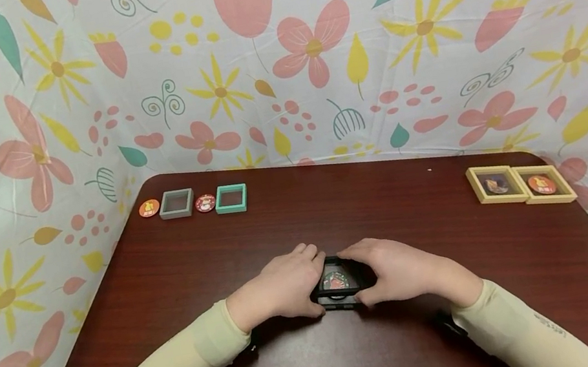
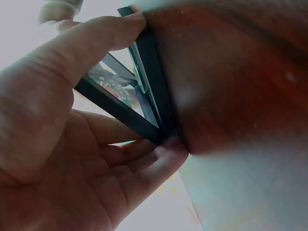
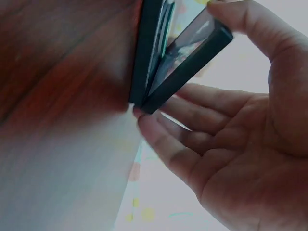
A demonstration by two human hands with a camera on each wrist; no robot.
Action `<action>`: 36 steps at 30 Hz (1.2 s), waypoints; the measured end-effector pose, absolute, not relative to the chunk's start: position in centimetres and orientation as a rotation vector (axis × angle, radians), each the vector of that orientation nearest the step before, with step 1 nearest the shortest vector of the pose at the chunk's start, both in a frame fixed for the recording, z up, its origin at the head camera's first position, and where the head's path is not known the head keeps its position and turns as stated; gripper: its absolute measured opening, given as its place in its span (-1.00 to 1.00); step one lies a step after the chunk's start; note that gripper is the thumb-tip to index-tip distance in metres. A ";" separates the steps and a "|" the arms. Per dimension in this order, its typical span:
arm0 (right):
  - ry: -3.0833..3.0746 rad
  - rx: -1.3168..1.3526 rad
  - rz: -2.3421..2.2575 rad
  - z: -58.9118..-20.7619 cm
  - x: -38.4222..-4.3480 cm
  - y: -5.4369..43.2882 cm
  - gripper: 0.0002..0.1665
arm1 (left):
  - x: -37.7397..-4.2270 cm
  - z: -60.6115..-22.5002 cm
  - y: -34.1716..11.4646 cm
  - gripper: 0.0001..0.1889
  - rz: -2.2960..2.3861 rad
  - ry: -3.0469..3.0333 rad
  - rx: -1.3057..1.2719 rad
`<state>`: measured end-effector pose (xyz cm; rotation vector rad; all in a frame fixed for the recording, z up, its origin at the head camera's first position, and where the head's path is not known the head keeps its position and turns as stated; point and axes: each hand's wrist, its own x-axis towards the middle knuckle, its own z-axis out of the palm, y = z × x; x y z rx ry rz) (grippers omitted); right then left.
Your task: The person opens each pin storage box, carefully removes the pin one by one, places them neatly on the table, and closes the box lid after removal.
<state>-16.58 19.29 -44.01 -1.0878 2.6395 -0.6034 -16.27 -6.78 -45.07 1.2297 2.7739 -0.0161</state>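
Note:
A black hinged display frame (image 1: 341, 292) sits on the table, its lid raised at an angle over its base. Through the clear window shows a round badge (image 1: 335, 281) with red and green on it. My left hand (image 1: 291, 285) grips the left side; in the left wrist view its thumb (image 2: 127, 29) lies on the base's edge and its fingertips touch the hinge end. On the other side my right hand (image 1: 403, 266) holds the frame, its thumb (image 3: 226, 12) at the lid's free edge and its fingers by the hinge.
At the far left lie an orange badge (image 1: 149, 208), a grey frame (image 1: 162, 214), a red badge (image 1: 206, 203) and a teal frame (image 1: 232, 209). Two yellow frames (image 1: 527, 200) holding badges stand far right. A floral cloth (image 1: 268, 103) hangs behind the brown table (image 1: 358, 211).

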 end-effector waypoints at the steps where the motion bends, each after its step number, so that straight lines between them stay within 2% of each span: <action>1: 2.635 -1.083 -0.626 -44.0 -16.7 19.4 -0.13 | -16.2 -45.1 -6.8 0.00 -0.012 2.777 1.222; 8: 2.574 -1.016 -0.750 -44.2 -17.8 20.1 -0.22 | -15.9 -44.9 -6.7 -0.03 0.036 2.798 1.147; 15: 2.483 -0.971 -0.875 -44.4 -18.7 21.1 -0.20 | -15.7 -44.7 -6.5 -0.11 0.036 2.827 1.150; 19: 2.455 -0.969 -0.920 -44.8 -19.2 21.6 -0.21 | -15.5 -44.5 -6.4 -0.07 0.035 2.853 1.137; 29: 2.363 -0.882 -1.081 -45.2 -20.0 22.0 -0.34 | -15.2 -44.5 -6.5 0.37 0.055 2.908 1.156; 36: 2.392 -0.809 -1.139 -45.5 -20.3 22.1 -0.44 | -15.2 -44.7 -6.8 0.48 0.077 2.962 1.220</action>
